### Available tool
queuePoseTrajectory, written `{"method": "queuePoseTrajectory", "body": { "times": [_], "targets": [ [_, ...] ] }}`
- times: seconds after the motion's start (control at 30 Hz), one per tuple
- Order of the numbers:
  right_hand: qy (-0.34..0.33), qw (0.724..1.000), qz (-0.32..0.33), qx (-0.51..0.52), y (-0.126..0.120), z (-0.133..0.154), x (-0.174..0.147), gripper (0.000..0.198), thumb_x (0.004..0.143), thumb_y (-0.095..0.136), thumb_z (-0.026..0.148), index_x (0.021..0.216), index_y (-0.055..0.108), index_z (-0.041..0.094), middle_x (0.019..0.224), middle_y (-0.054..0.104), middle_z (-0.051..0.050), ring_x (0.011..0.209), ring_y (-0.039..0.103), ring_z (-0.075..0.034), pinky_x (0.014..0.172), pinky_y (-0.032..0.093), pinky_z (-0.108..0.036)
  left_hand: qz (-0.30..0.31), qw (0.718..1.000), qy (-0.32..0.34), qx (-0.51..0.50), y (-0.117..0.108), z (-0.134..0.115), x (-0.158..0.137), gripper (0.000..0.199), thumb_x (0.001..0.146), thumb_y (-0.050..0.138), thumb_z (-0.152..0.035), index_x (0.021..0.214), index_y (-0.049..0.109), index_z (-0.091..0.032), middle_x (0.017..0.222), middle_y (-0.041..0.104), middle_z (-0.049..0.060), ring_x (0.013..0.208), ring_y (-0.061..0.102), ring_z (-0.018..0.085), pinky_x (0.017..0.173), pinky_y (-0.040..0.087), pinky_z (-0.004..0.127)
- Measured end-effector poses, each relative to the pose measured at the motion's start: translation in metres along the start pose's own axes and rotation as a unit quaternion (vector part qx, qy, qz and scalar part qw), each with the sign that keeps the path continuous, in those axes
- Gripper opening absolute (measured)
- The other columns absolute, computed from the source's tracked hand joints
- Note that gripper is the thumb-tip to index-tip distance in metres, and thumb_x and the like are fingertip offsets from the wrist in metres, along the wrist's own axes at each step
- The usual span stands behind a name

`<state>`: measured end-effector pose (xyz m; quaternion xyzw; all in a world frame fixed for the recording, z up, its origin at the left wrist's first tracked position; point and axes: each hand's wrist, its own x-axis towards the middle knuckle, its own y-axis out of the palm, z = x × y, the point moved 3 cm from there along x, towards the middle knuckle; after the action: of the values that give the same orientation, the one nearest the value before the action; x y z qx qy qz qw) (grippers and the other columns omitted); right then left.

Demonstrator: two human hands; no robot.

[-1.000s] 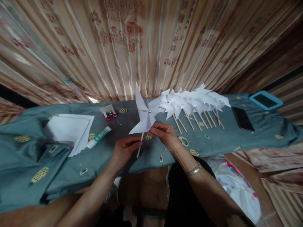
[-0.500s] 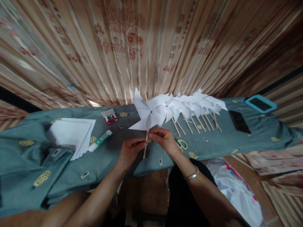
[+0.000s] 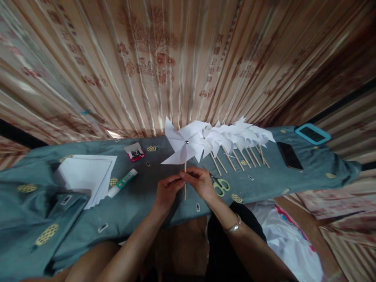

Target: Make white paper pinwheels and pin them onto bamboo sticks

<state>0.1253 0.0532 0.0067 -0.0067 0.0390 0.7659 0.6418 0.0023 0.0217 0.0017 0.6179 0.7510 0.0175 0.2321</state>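
A white paper pinwheel (image 3: 178, 150) with a silver pin at its centre stands upright in front of me. Its thin wooden stick (image 3: 185, 193) runs down between my hands. My left hand (image 3: 168, 192) pinches the stick from the left. From the other side my right hand (image 3: 200, 182), with a bracelet on its wrist, closes its fingers on the same stick, touching the left fingertips. Behind and to the right lies a row of several more white pinwheels (image 3: 232, 135), overlapping, their sticks toward me. Green-handled scissors (image 3: 221, 185) lie beside my right hand, partly hidden by it.
On the green patterned cloth (image 3: 141, 211) at left are a stack of white paper (image 3: 85, 172), a glue tube (image 3: 123, 182) and a small box of pins (image 3: 136, 152). A phone (image 3: 289, 156) and a blue-framed device (image 3: 313, 134) lie at right. A white bag (image 3: 282, 231) sits below the table.
The pinwheel's stick has gone from slightly tilted to nearly vertical, and my hands have come closer together on it. More of the scissors shows. The whole view has shifted slightly.
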Motion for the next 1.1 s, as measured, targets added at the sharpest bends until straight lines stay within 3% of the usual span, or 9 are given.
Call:
{"method": "queuePoseTrajectory", "body": {
  "times": [0.07,0.17,0.33,0.53,0.73,1.1],
  "targets": [
    [0.002,1.0,-0.018,-0.011,-0.003,0.003,0.002,0.031,0.067,0.079,0.052,0.069,0.076,0.021,0.066,0.071,-0.001,0.062,0.061,-0.016,0.061,0.049,-0.028,0.005,1.0,-0.005,-0.002,0.003,0.002,0.0,0.029,0.05,0.087,-0.031,0.076,0.081,-0.019,0.073,0.076,0.005,0.065,0.064,0.016,0.068,0.051,0.029],
    [-0.013,0.996,-0.077,-0.043,-0.014,0.011,0.008,0.036,0.063,0.079,0.055,0.062,0.074,0.019,0.058,0.066,0.0,0.057,0.055,-0.014,0.057,0.045,-0.028,0.023,1.0,-0.01,-0.015,0.006,0.003,-0.001,0.039,0.049,0.089,-0.032,0.084,0.08,-0.019,0.085,0.078,0.008,0.081,0.07,0.021,0.08,0.053,0.033],
    [-0.043,0.985,-0.144,-0.087,-0.052,0.035,0.019,0.036,0.062,0.077,0.054,0.064,0.073,0.019,0.053,0.058,0.003,0.052,0.043,-0.01,0.052,0.036,-0.026,0.034,0.999,0.001,-0.02,0.003,0.001,-0.005,0.043,0.05,0.09,-0.033,0.088,0.078,-0.018,0.094,0.079,0.01,0.097,0.071,0.026,0.094,0.052,0.041],
    [0.0,0.954,-0.098,-0.282,-0.085,0.05,0.042,0.035,0.067,0.07,0.052,0.069,0.073,0.017,0.057,0.06,0.002,0.054,0.046,-0.011,0.053,0.036,-0.025,0.053,0.998,-0.004,-0.015,-0.003,-0.001,-0.009,0.041,0.052,0.088,-0.032,0.088,0.078,-0.017,0.094,0.078,0.011,0.096,0.072,0.026,0.096,0.051,0.042],
    [0.061,0.918,-0.086,-0.382,-0.084,0.03,0.058,0.024,0.069,0.072,0.037,0.055,0.069,0.017,0.045,0.053,0.004,0.047,0.046,-0.01,0.049,0.03,-0.024,0.055,0.998,0.001,-0.008,-0.006,-0.006,-0.012,0.04,0.053,0.087,-0.032,0.088,0.077,-0.017,0.093,0.079,0.01,0.096,0.072,0.026,0.094,0.052,0.041],
    [0.095,0.863,-0.059,-0.493,-0.066,0.019,0.067,0.018,0.077,0.072,0.034,0.067,0.077,0.02,0.054,0.064,0.001,0.056,0.058,-0.013,0.054,0.036,-0.024,0.053,0.999,0.005,-0.007,-0.01,-0.007,-0.015,0.039,0.053,0.086,-0.032,0.088,0.077,-0.017,0.092,0.079,0.009,0.094,0.072,0.025,0.092,0.054,0.039]
  ]
}}
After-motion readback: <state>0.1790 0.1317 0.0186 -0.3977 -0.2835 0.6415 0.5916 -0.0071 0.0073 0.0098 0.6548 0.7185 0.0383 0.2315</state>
